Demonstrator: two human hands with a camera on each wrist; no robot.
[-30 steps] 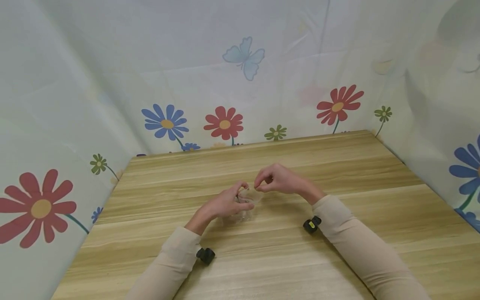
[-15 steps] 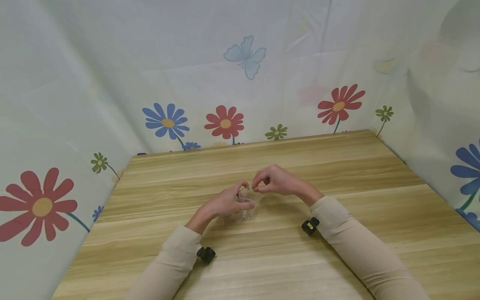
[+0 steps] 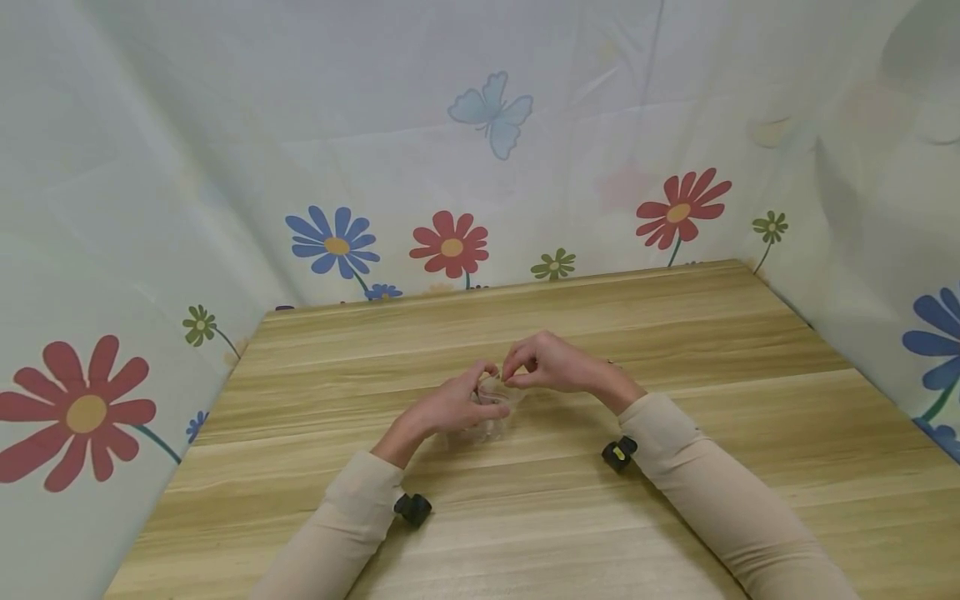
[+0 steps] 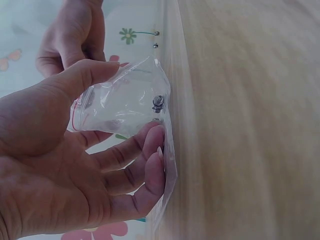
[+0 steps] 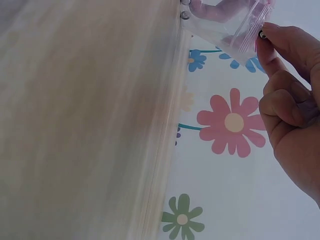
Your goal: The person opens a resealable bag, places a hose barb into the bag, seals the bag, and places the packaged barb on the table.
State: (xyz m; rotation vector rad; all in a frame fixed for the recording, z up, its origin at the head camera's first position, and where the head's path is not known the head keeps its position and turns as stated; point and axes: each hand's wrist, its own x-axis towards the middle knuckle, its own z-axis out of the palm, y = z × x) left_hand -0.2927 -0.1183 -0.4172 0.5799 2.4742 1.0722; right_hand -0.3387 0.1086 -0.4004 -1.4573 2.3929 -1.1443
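A clear zip-lock bag (image 4: 120,97) stands at the middle of the table, with small metal pieces (image 4: 158,103) low inside it. My left hand (image 3: 453,404) holds the bag, thumb on one side and fingers curled round the other. Close to the bag's mouth, the thumb and forefinger of my right hand (image 3: 555,362) pinch a tiny shiny metal piece (image 5: 262,34). Its exact kind is too small to tell. In the right wrist view the bag's zip strip (image 5: 254,25) lies right beside those fingertips.
Two small metal pieces (image 4: 156,33) show beyond the bag in the left wrist view, seemingly on the table. The wood-grain table (image 3: 637,500) meets a flower-printed cloth wall (image 3: 360,158) at its back and sides.
My right hand has shifted slightly left and down, bringing its fingertips closer to the bag's mouth. The left hand and bag have stayed almost still.
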